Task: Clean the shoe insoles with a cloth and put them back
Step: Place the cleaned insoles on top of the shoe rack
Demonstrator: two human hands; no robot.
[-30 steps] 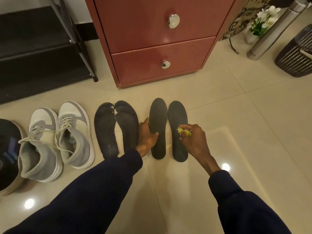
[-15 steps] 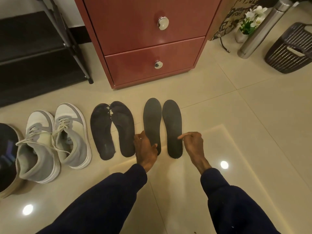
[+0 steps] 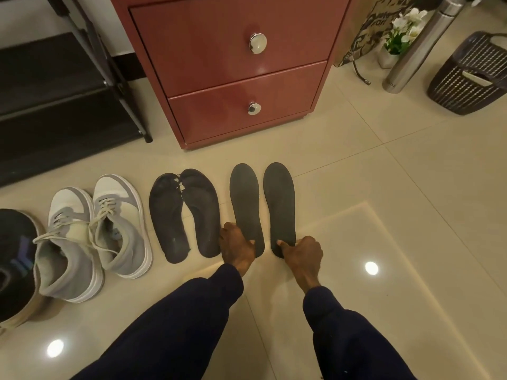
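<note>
In the head view, the left hand (image 3: 237, 249) is gripping the heel of a slim dark grey foam insole (image 3: 244, 198), and the right hand (image 3: 301, 255) is pinching the heel of the matching grey insole (image 3: 279, 201). Both are lying on the beige tiled floor (image 3: 384, 215), stretching ahead of the hands. Two worn black insoles (image 3: 186, 215) are sitting just left of the left hand.

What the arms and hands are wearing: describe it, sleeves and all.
Both arms are covered by long, plain dark navy sleeves. The left sleeve and right sleeve end at the wrists. The left hand and right hand are bare: no gloves, rings or watch show.
</note>
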